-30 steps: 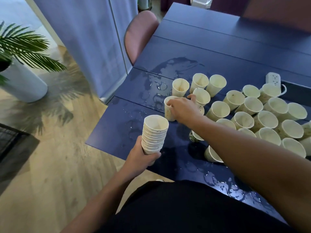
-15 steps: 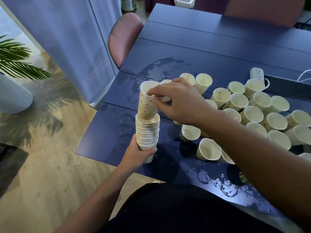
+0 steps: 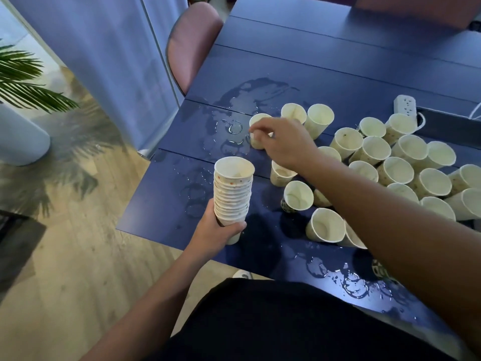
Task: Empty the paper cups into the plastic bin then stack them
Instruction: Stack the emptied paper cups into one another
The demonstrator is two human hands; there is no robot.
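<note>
Wet blue table (image 3: 325, 82) crowded with loose cups (image 3: 406, 162); left hand (image 3: 216, 233) grips stack (image 3: 233, 188), right hand (image 3: 283, 144) pinches cup (image 3: 256, 131).

My right hand (image 3: 282, 144) covers most of the cup (image 3: 256, 121) beneath it; grip unclear. My forearm hides cups behind it. Right frame edge crops the outermost cups (image 3: 472, 201).
</note>
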